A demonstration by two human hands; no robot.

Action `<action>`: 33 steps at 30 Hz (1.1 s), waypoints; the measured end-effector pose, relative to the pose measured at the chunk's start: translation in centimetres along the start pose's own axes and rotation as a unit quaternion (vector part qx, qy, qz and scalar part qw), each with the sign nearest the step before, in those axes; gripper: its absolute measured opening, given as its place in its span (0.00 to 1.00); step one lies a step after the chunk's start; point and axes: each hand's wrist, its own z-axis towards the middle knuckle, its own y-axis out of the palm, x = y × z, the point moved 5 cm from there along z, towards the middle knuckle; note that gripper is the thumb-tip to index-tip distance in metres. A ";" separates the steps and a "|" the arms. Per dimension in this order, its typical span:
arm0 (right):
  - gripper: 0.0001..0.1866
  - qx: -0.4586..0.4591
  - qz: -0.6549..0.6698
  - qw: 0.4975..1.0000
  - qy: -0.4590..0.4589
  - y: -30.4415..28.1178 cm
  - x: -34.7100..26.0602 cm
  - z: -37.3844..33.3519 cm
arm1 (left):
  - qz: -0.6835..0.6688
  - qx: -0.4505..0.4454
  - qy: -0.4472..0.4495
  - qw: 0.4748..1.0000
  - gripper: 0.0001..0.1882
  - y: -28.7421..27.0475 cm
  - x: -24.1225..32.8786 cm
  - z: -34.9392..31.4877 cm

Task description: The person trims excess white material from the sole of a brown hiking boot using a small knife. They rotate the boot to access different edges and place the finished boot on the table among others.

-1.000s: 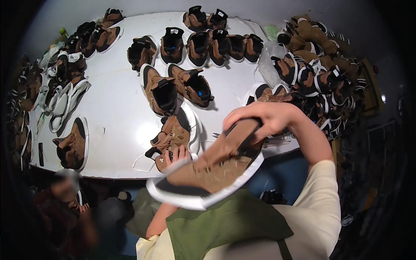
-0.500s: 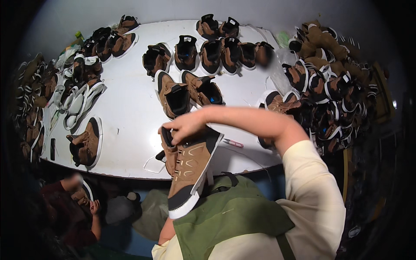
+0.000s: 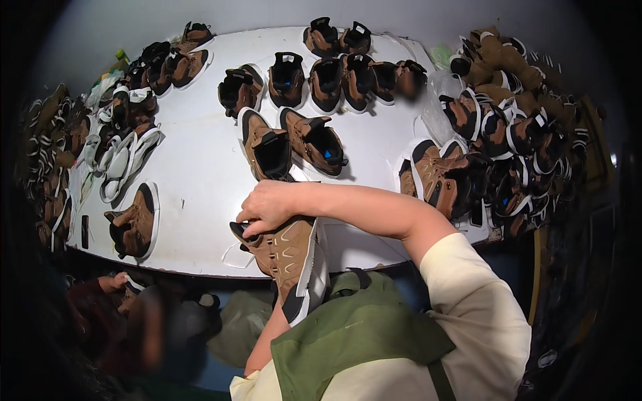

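My right hand (image 3: 266,206) is closed on the collar of a brown high-top shoe (image 3: 289,254), its fingers bent over the opening. The shoe hangs at the table's near edge, tilted, laces to the left and black toe cap with white sole pointing down toward my green apron (image 3: 361,327). Behind the shoe my left hand is hidden; only the left forearm (image 3: 264,341) shows below the toe. Just beyond my right hand, a brown shoe (image 3: 266,144) and a second brown shoe (image 3: 313,142) stand on the white table (image 3: 194,147).
Several brown shoes (image 3: 326,83) stand in a row farther back. A single shoe (image 3: 136,222) sits at the near left. White soles (image 3: 120,164) lie at the left edge, and a pile of shoes (image 3: 508,154) fills the right. At lower left a co-worker's hand (image 3: 115,282) holds a shoe.
My right hand has moved down and slightly left with the shoe. The shoe's toe has swung right. Red-handled thread snips on the table are now out of sight where my forearm passes.
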 end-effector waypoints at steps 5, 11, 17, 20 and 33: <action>0.21 0.015 -0.049 0.998 -0.039 0.1 1.1 0.2 | 0.007 -0.009 0.013 1.000 0.13 -0.5 -0.4 0.3; 0.19 0.015 -0.108 0.990 -0.089 0.4 0.4 1.4 | 0.006 -0.015 0.023 1.000 0.13 -0.8 -0.5 -0.3; 0.19 0.043 -0.109 0.988 -0.100 1.8 0.9 1.4 | 0.012 0.024 0.051 0.998 0.12 -3.8 0.2 -2.6; 0.19 0.052 -0.106 0.989 -0.084 2.2 2.4 0.8 | 0.031 0.117 0.077 0.990 0.12 -8.2 2.3 -4.0; 0.19 0.256 -0.027 0.966 -0.007 2.7 4.1 -1.3 | 0.352 -0.106 0.062 0.928 0.30 -1.0 5.9 5.3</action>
